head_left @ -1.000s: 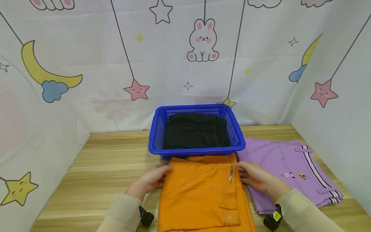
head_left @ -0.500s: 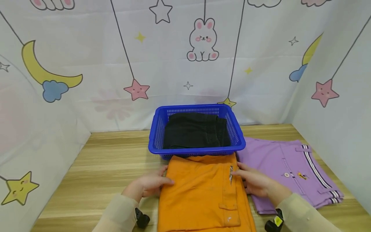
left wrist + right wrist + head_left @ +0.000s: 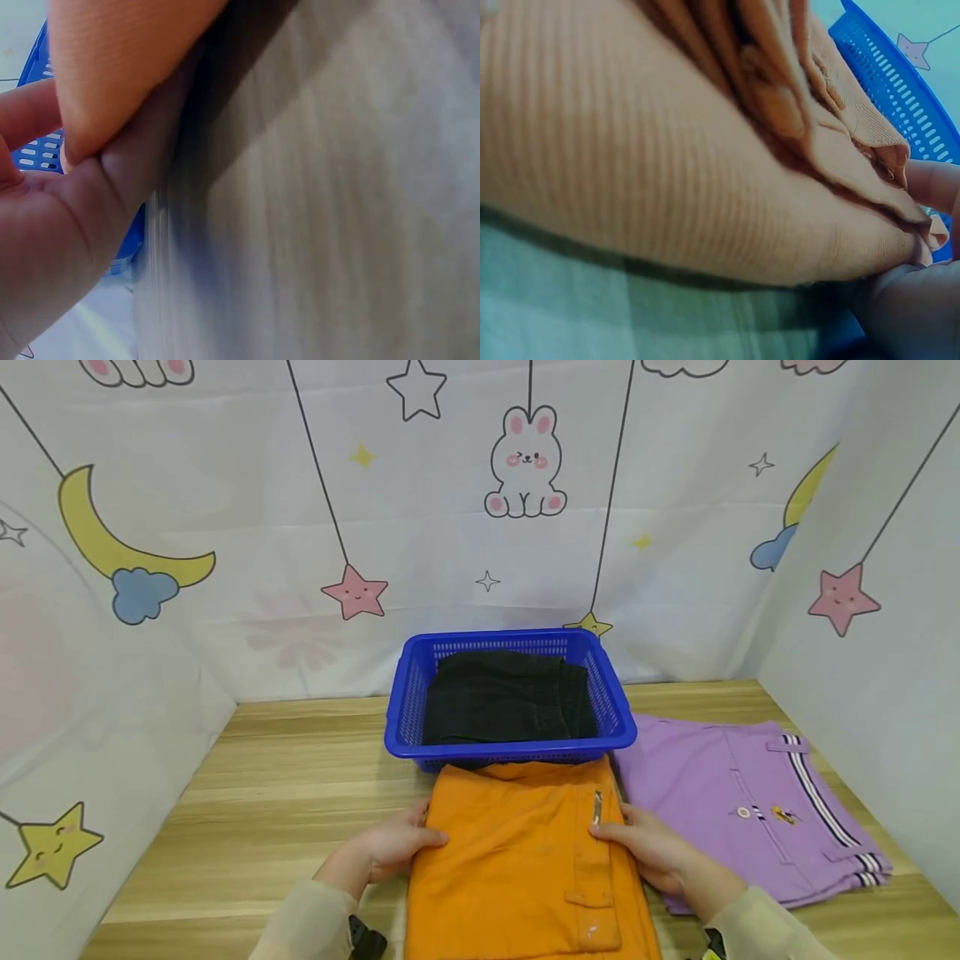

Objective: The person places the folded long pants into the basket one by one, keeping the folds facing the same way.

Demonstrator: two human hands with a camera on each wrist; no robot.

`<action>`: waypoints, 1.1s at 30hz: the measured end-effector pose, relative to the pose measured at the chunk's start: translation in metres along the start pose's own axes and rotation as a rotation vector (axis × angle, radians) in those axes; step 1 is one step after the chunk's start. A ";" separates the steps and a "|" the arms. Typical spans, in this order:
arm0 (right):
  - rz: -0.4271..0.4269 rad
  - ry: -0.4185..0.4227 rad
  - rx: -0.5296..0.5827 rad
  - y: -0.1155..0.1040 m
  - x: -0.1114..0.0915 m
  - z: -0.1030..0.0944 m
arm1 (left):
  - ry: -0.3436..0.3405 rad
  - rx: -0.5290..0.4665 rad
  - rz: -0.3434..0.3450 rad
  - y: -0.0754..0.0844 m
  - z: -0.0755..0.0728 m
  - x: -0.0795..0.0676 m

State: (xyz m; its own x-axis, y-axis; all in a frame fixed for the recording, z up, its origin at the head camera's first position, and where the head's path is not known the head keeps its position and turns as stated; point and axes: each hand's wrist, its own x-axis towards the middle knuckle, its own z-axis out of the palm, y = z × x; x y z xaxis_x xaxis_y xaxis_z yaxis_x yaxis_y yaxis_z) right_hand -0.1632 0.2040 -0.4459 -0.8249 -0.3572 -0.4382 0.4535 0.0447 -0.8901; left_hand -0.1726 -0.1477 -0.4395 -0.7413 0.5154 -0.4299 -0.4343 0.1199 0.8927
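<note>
Folded orange pants [image 3: 517,860] lie at the front middle of the table in the head view, a waistband with a belt loop on their right part. My left hand [image 3: 390,843] grips their left edge, thumb on top and fingers underneath, as the left wrist view also shows the orange cloth [image 3: 127,60] between them. On the opposite edge, my right hand [image 3: 660,847] pinches the layers, its thumb over the waistband. In the right wrist view the side of the pants [image 3: 667,172] bulges with stacked folds, and the hand [image 3: 922,300] holds one corner.
Just behind the orange pants stands a blue plastic basket [image 3: 510,750] with folded black pants [image 3: 495,697] inside. Folded purple pants [image 3: 697,768] with striped trim lie to the right, close to my right hand. A printed white cloth [image 3: 420,527] walls the wooden table [image 3: 285,777].
Both hands have slid a little toward me along the side edges, and the thumbs now lie further over the top of the orange pants. The basket and the purple pants stay put.
</note>
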 end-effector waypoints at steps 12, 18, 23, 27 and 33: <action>0.024 -0.001 0.083 0.007 -0.002 0.006 | 0.026 -0.024 0.098 -0.009 0.008 -0.003; 0.042 0.022 0.056 0.003 -0.005 0.006 | 0.138 -0.044 0.092 -0.014 0.015 -0.007; 0.045 0.000 0.032 0.002 -0.008 0.006 | 0.172 -0.070 0.086 -0.015 0.019 -0.009; 0.036 -0.028 0.059 0.006 -0.010 0.006 | 0.141 -0.118 0.086 -0.015 0.018 -0.012; 0.030 -0.032 0.102 0.009 -0.011 0.007 | 0.070 -0.143 0.102 -0.017 0.017 -0.015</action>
State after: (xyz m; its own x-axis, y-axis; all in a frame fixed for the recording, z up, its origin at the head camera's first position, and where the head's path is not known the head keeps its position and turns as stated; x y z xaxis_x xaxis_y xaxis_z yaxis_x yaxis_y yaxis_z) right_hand -0.1470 0.2021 -0.4485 -0.8003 -0.3866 -0.4584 0.5109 -0.0393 -0.8588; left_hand -0.1452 -0.1435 -0.4461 -0.8169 0.4580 -0.3507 -0.4197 -0.0549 0.9060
